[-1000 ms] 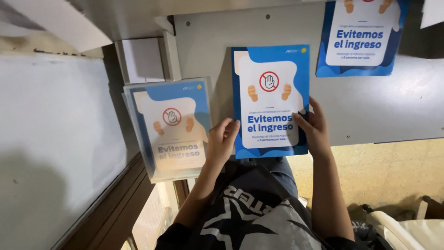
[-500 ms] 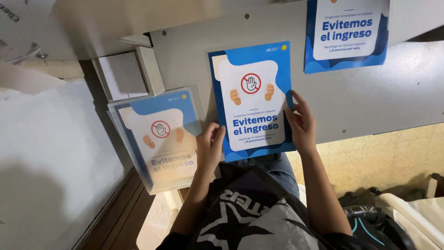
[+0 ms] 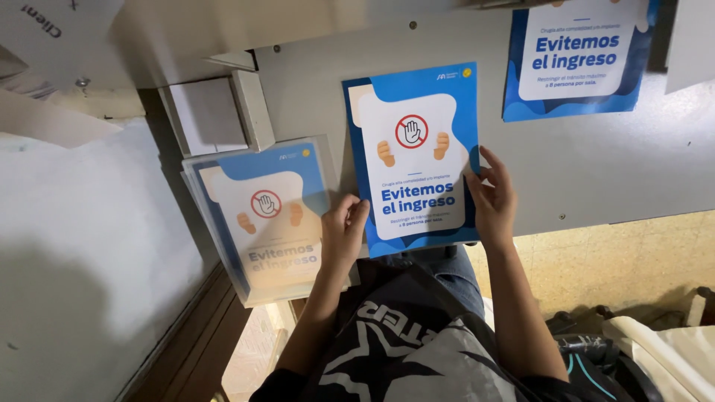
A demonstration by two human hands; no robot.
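A blue and white poster point(image 3: 413, 160) is held flat against a grey panel point(image 3: 596, 171). The left hand point(image 3: 344, 231) is placed on its lower left corner, fingers loosely curled against the edge. The right hand point(image 3: 493, 195) is pressed on its right edge, fingers spread wide and flat on the sheet. Neither hand is closed around anything. Just left of the poster, a clear plastic holder point(image 3: 261, 216) with a matching sheet inside is seen. A second poster point(image 3: 577, 56) is fixed on the panel at upper right.
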